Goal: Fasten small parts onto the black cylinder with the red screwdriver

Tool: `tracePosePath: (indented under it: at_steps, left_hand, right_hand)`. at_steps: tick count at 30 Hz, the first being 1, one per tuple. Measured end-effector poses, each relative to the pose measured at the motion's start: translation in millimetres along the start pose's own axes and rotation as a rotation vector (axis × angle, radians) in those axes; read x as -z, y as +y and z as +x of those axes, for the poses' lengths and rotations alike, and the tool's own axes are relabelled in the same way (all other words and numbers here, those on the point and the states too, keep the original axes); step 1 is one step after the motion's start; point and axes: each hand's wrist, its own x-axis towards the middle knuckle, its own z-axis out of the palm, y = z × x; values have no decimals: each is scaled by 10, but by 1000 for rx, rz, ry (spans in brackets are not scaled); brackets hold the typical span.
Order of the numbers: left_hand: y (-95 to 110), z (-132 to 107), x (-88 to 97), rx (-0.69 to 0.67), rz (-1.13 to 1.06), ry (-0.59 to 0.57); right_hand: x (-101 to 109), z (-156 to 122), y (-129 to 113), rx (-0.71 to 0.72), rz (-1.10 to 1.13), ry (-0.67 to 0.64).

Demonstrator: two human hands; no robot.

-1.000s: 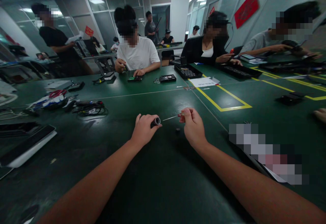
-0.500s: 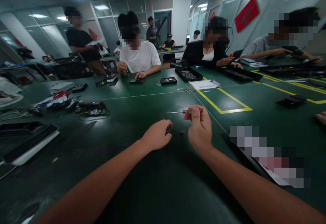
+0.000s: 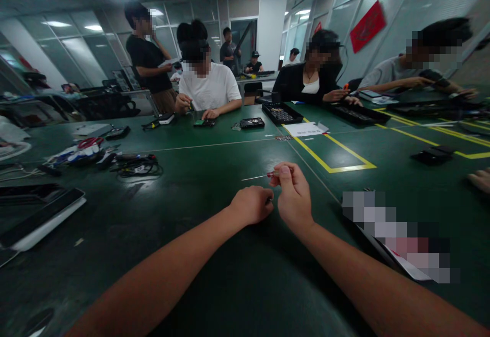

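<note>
Your left hand (image 3: 250,204) now sits nearer your right hand (image 3: 293,191), curled palm-down, hold unclear. Your right pinches the screwdriver (image 3: 272,174), shaft beyond the left.

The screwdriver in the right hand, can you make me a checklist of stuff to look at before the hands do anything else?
1. Screwdriver held properly: ok, the right hand has its handle between thumb and fingers.
2. Tip easy to see: ok, it points left and shows against the green table.
3. What the left hand holds: cannot tell, its fingers are curled and only a shiny bit shows.
4. Hands well apart: not ok, they are very close together.
5. Black cable bundle out of the way: ok, it lies on the table apart from both hands.
</note>
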Motion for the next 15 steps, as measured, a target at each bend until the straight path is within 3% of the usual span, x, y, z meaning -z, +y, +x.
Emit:
tracePosePath:
  at_steps: [5,9,13,15]
  left_hand:
    - [-296,-175,124,74,-318,50]
    - [-693,-413,296,317,-801,63]
    - [-1089,-742,598,552,-1329,279]
    - [-1267,-931,770,661,-1471,385]
  right_hand:
    - [22,46,18,4,14,15]
    - [17,64,22,-7,8,21]
    - [9,60,41,-20,-1,6]
    - [7,60,66,-28,0,-7]
